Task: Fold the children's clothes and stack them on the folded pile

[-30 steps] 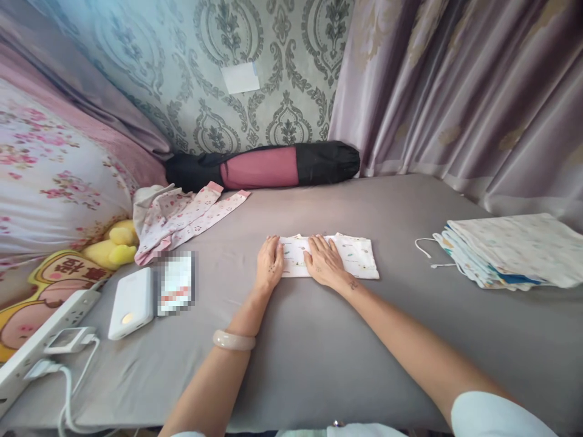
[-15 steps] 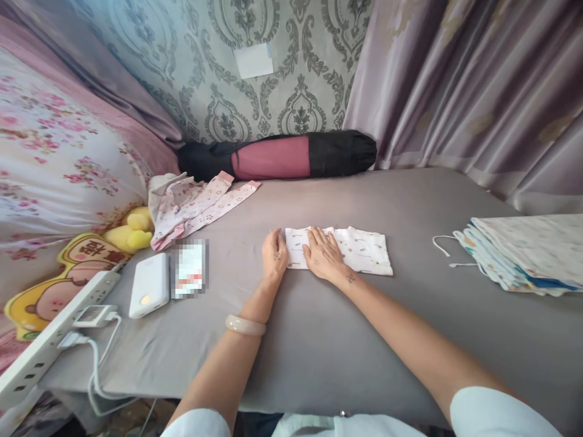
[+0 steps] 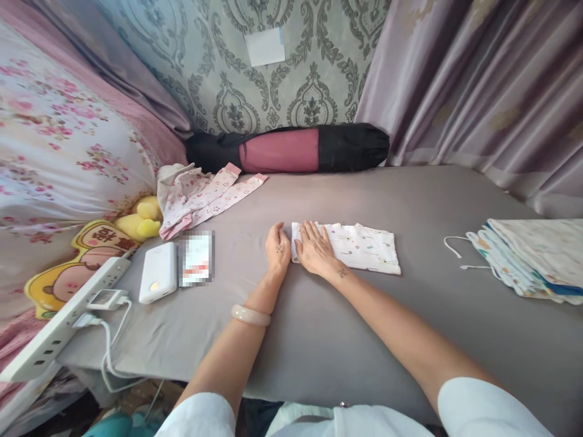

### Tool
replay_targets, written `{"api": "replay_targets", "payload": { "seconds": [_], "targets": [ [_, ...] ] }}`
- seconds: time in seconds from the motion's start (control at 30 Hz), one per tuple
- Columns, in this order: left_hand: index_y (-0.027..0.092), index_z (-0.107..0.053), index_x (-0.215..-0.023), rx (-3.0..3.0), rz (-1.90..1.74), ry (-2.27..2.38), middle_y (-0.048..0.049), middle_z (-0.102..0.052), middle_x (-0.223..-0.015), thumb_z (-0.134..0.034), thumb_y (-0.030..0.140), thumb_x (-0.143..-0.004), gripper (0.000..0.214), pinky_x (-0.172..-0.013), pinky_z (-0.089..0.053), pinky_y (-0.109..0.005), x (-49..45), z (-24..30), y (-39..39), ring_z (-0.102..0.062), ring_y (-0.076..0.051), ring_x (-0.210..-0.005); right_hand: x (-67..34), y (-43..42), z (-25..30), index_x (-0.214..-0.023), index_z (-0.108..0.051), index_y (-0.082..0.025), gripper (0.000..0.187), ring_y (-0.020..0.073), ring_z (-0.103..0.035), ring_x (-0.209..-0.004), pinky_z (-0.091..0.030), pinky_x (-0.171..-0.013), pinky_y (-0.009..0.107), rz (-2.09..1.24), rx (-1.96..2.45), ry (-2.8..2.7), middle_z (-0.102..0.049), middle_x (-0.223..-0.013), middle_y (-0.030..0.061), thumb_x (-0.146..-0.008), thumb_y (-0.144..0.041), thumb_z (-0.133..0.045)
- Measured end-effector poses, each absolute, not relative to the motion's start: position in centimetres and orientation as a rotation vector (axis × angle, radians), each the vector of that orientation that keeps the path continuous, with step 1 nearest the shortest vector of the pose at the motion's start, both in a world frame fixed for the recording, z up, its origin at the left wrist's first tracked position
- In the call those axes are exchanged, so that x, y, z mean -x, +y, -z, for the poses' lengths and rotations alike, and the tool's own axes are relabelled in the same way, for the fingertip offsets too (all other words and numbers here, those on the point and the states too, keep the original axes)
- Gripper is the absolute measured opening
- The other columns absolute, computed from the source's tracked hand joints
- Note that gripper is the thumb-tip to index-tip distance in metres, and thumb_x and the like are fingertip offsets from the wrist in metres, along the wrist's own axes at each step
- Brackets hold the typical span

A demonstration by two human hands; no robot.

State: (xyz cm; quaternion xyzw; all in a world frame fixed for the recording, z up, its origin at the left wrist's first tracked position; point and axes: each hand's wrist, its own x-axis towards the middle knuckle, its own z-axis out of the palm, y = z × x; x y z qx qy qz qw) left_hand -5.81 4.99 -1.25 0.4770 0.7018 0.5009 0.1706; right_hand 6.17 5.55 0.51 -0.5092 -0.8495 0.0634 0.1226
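Note:
A folded white cloth [image 3: 364,247] with small scattered prints lies flat on the grey-covered surface. My right hand [image 3: 314,247] rests palm down on its left part, fingers stretched out. Beside the cloth's left edge is my left hand [image 3: 278,250], turned on its side with the palm toward the cloth. Its fingers are not wrapped around anything I can see. A pale bangle [image 3: 251,315] circles my left wrist.
A stack of folded cloths [image 3: 532,261] lies at the right. To the left are a white power bank [image 3: 158,273], a blurred packet [image 3: 197,259], a power strip [image 3: 68,315] and pink-printed clothing [image 3: 195,197]. A black-and-pink rolled bag [image 3: 280,150] lines the wall.
My right hand has slid left across the cloth toward its left edge, uncovering more of the print. My left hand stays beside that edge. The whole view has shifted slightly.

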Motion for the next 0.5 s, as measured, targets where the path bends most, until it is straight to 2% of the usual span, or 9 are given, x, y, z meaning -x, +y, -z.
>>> {"api": "replay_targets", "payload": {
  "seconds": [0.3,0.5],
  "targets": [
    [0.018,-0.061,-0.11,-1.374,-1.484,1.961,-0.0089,-0.068,-0.114,-0.034,0.024,-0.095,0.031,-0.098,-0.047,-0.035,5.8,1.3,4.9,-0.061,-0.019,-0.109,-4.4,5.7,0.3,-0.15,-0.027,-0.001,0.061,0.0274,-0.018,-0.146,-0.012,-0.119,0.045,-0.255,1.494,-2.494,-0.026,-0.157,0.0169,-0.099,-0.034,-0.02],
    [0.017,-0.059,-0.117,-1.604,-1.453,1.869,-0.0103,-0.066,-0.122,-0.033,0.03,-0.097,0.035,-0.103,-0.044,-0.037,5.4,1.0,4.6,-0.059,-0.02,-0.116,-5.0,5.8,-0.2,-0.15,-0.027,-0.002,0.061,0.0259,-0.018,-0.146,-0.014,-0.119,0.042,-0.313,1.474,-2.494,-0.025,-0.158,0.0156,-0.099,-0.032,-0.017]
  ]
}}
